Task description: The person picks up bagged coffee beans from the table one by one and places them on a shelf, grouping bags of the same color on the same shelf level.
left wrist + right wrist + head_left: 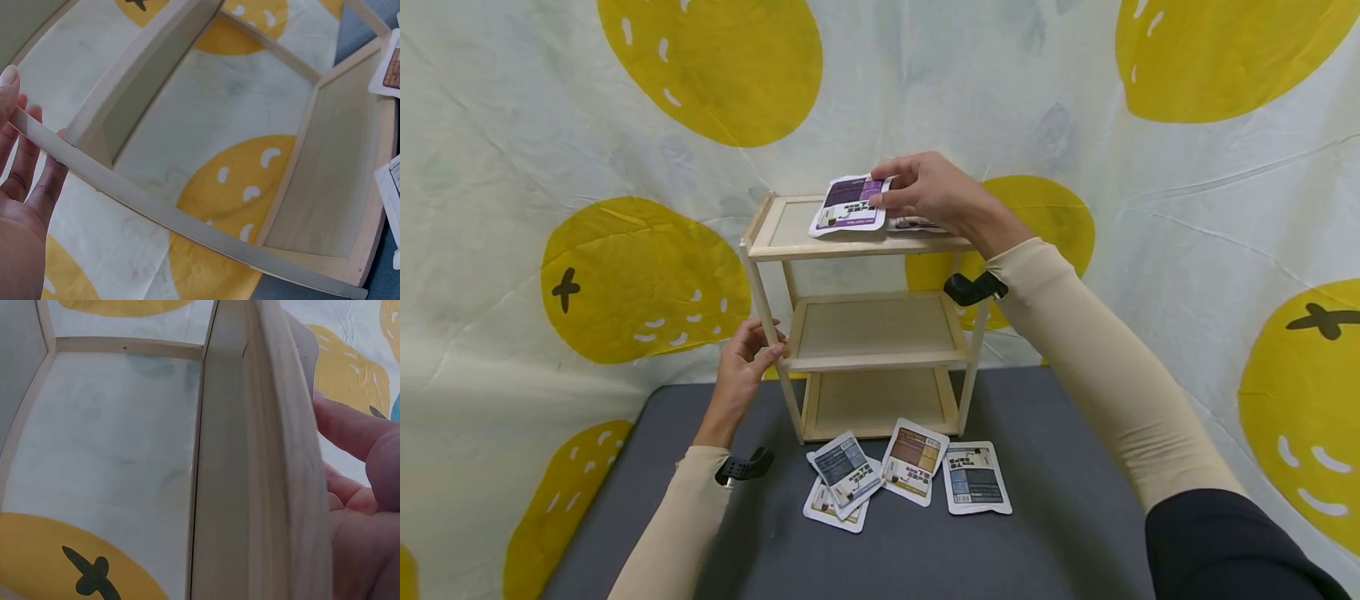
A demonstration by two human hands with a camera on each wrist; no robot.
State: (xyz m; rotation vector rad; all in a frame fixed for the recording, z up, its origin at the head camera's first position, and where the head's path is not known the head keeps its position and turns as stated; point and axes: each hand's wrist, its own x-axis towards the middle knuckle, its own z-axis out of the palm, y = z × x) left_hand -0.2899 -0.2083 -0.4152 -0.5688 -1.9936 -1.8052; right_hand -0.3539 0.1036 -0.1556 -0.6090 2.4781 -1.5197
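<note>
A three-tier wooden shelf (876, 363) stands upright on a grey surface. My left hand (739, 371) grips its left front post (762, 296) near the middle tier, thumb on one side and fingers on the other. Over the top tier, my right hand (936, 198) pinches the right edge of a purple-and-white flat packet (846, 208). Another packet (913, 223) lies on the top tier beneath that hand, mostly covered. In the right wrist view, the shelf's wooden edge (294, 456) hides part of the fingers and most of the held packet.
Several packets lie in front of the shelf: a blue-grey one (847, 473) overlapping others, a brown one (915, 461), and a blue-grey one (977, 483) at the right. Behind hangs a white cloth (880, 100) with large yellow fruit prints.
</note>
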